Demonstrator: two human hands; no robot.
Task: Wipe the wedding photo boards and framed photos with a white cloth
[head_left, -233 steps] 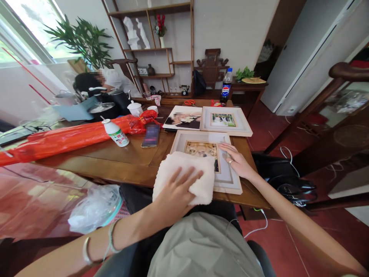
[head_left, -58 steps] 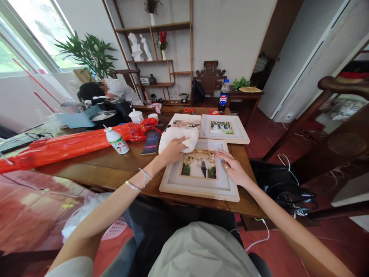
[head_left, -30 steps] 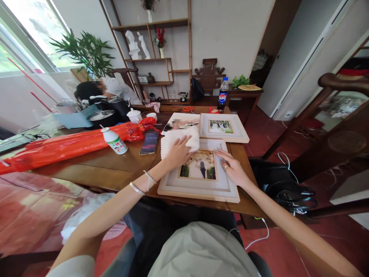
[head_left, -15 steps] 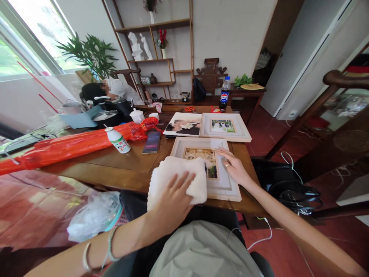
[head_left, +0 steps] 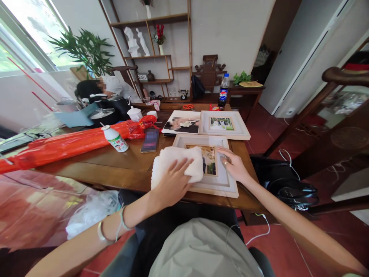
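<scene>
My left hand (head_left: 174, 179) lies over a folded white fluffy cloth (head_left: 164, 163), pressing it on the lower left of a picture frame (head_left: 215, 188). Its fingers are stretched across the cloth, which follows the hand. The frame is pale wood with a white mat around a small picture (head_left: 210, 159), partly hidden by the cloth. On the frame's right side rests my right hand (head_left: 235, 165), fingers extended and a ring on one of them; nothing is held in it. Behind them lie a second pale frame (head_left: 243, 132) and a photo panel (head_left: 180, 127).
A phone (head_left: 150, 139), a white bottle (head_left: 115, 138) and a long red plastic-wrapped bundle (head_left: 72, 142) lie to the left. Scissors (head_left: 188, 107) and a cola bottle (head_left: 223, 92) are at the back. A person (head_left: 115, 87) sits beyond the pots (head_left: 100, 115).
My left hand and the cloth have shifted slightly up the frame, uncovering more of the picture's lower part. My right hand stays on the frame's right side. The view has moved a little.
</scene>
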